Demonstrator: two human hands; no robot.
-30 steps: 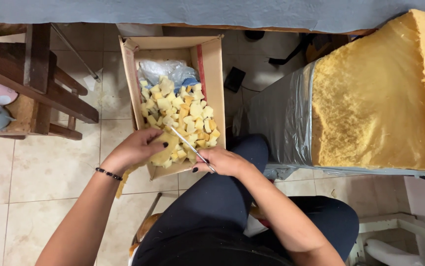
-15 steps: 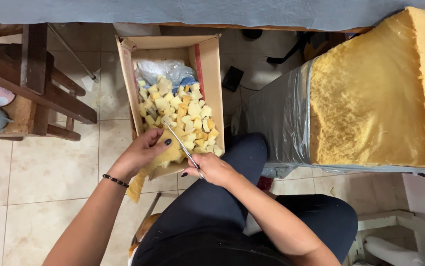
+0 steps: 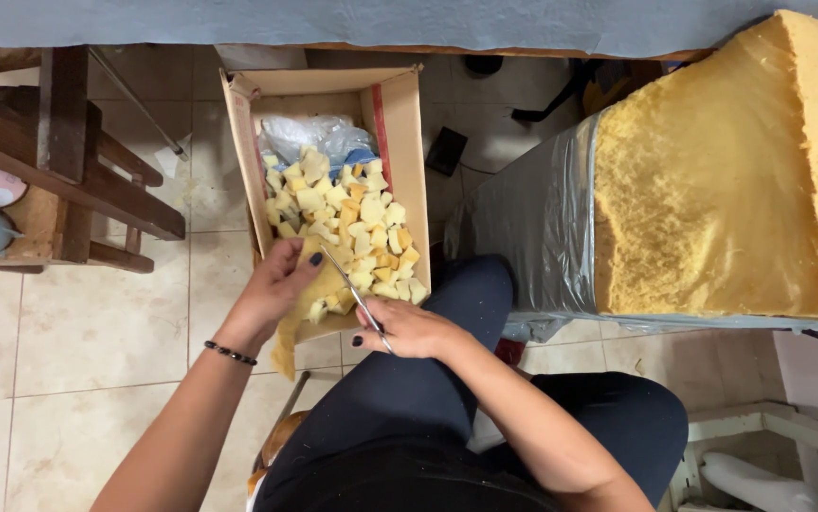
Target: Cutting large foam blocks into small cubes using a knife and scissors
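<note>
Pale floor tiles (image 3: pixel 96 322) run under everything, with a dark wooden stool (image 3: pixel 68 171) well off beyond the left hand and a blue cloth edge across the top of the view. Far out past the right hand stands a big yellow foam block (image 3: pixel 722 180), coarse and crumbly on its face, resting on a grey plastic-wrapped base (image 3: pixel 542 218).

Just ahead of both hands sits an open cardboard box (image 3: pixel 409 142), its far end holding a crumpled clear bag (image 3: pixel 314 137) and the rest heaped with small yellow foam cubes (image 3: pixel 352 218), uneven in size, some paler, some more orange.

The left hand (image 3: pixel 276 289), a dark bead bracelet (image 3: pixel 230 353) on its wrist, pinches a thin foam strip (image 3: pixel 300 308) between thumb and fingers; the strip hangs limp over the near rim of the box, soft and ragged-edged. The right hand (image 3: pixel 409 330) is closed around the handles of a pair of scissors (image 3: pixel 352 294), whose blades stand open and point toward the strip, close beside the left fingertips.

My judgement: the risk is a nicked finger, since the blades lie so near the pinching fingers, and cut pieces could drop outside the box because the strip overhangs its rim.
</note>
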